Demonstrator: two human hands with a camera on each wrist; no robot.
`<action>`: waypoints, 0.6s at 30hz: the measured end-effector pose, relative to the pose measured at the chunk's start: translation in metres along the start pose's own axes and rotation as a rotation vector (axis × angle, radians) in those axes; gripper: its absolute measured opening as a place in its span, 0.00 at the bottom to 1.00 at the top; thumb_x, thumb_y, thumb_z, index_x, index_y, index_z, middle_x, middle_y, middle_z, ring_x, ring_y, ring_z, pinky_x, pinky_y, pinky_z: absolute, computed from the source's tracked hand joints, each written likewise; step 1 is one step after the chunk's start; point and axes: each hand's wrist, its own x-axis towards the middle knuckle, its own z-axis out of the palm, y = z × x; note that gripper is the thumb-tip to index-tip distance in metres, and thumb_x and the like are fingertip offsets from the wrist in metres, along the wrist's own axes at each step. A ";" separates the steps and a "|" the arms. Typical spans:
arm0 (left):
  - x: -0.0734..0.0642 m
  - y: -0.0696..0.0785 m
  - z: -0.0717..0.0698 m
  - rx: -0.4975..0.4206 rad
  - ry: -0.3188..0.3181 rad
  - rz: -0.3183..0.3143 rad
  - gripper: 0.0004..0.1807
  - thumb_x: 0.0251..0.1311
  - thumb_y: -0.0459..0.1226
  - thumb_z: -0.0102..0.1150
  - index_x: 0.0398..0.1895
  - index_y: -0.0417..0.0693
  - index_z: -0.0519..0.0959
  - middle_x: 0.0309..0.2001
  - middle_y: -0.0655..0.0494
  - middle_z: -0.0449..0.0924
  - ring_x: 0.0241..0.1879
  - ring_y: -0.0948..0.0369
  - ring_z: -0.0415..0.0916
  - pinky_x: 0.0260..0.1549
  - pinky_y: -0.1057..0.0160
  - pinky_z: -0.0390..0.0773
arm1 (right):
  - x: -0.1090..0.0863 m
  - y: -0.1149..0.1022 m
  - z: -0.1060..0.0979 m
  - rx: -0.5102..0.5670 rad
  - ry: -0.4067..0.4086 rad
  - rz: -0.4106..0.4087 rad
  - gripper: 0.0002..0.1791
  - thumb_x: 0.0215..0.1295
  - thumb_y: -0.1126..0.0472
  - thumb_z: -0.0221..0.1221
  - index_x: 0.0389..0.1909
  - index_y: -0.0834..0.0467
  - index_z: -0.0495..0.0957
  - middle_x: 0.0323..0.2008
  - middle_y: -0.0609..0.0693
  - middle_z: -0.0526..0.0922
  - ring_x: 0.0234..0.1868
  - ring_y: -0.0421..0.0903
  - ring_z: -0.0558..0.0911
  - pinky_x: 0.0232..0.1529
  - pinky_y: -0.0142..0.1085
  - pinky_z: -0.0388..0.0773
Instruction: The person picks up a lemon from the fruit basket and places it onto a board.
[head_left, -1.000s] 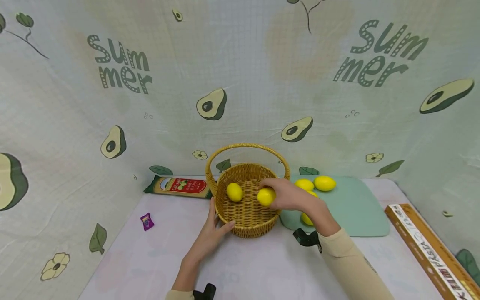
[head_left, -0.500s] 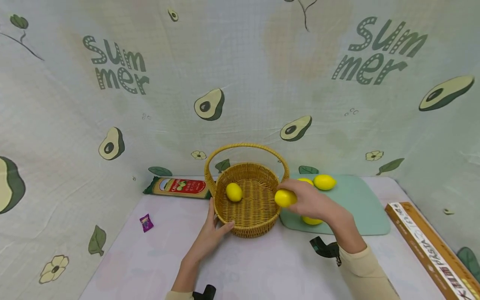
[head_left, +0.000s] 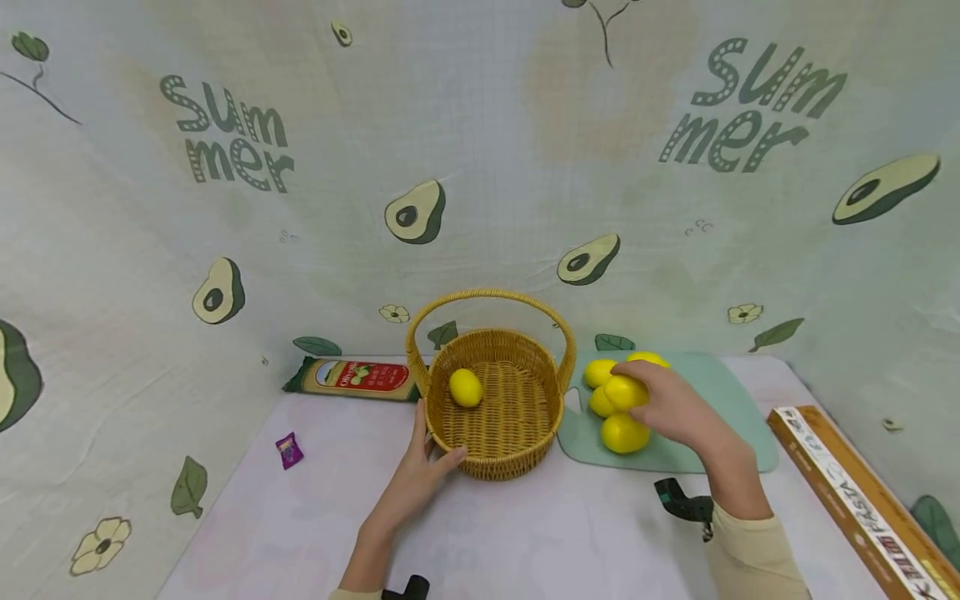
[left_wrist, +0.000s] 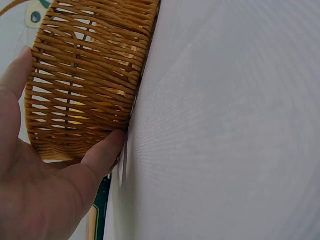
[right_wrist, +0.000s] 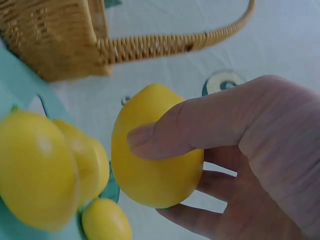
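In the head view, my left hand (head_left: 416, 471) lies against the near left side of a wicker basket (head_left: 498, 465). Its thumb reaches the front rim and a finger runs along the wall; the left wrist view has these digits spread over the weave. One lemon (head_left: 466, 388) lies inside the basket, left of its middle. To the right, my right hand (head_left: 675, 404) pinches a lemon (right_wrist: 155, 172) between thumb and fingers, above several other lemons (head_left: 626, 434) on a pale green cutting board (head_left: 723, 425). The hand's far fingers are partly hidden behind the held lemon.
A red-labelled packet (head_left: 360, 376) lies behind and left of the basket. A small purple wrapped candy (head_left: 289, 450) is on the left of the table. Along the right edge stretches a long pasta box (head_left: 862, 500). The basket's handle (head_left: 491, 295) arches upright over it.
My right hand has carried its lemon from inside the basket, out over the rim, rightward to above the lemons on the board. My left hand has kept its place on the basket.
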 end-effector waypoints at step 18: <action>0.001 0.000 0.000 -0.014 -0.009 0.025 0.59 0.62 0.51 0.65 0.78 0.72 0.26 0.81 0.60 0.26 0.78 0.40 0.45 0.72 0.36 0.52 | 0.005 0.073 0.010 -0.061 0.033 0.192 0.35 0.59 0.67 0.59 0.69 0.69 0.63 0.66 0.73 0.68 0.65 0.73 0.67 0.64 0.68 0.63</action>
